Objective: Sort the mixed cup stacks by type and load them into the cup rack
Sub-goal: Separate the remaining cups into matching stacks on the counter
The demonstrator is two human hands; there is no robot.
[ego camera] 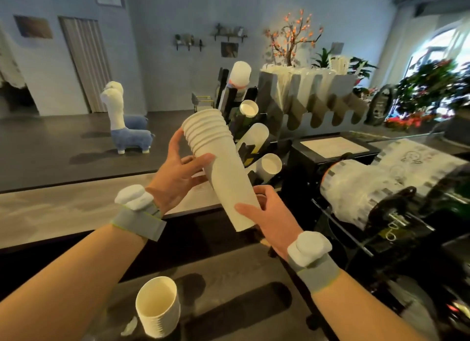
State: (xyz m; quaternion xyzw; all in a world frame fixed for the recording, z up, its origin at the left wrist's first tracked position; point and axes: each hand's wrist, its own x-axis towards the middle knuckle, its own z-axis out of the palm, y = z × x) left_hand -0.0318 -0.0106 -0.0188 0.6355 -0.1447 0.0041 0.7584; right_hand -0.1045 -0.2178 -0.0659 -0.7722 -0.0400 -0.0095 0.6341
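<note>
Well short of the cup rack (250,134), a short cup stack (158,308) stands mouth-up on the lower counter (244,277). Just before the rack, the right hand (270,215) grips the base of a tilted tall stack (220,168) and the left hand (178,174) wraps its middle, its rims near the rack's left edge.

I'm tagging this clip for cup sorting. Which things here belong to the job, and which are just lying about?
Job:
- held cup stack, gripped by the left hand and right hand
- second cup stack, standing on the counter
- cup rack, already partly loaded

Lying about:
- llama toys
- film roll
- potted plants
</note>
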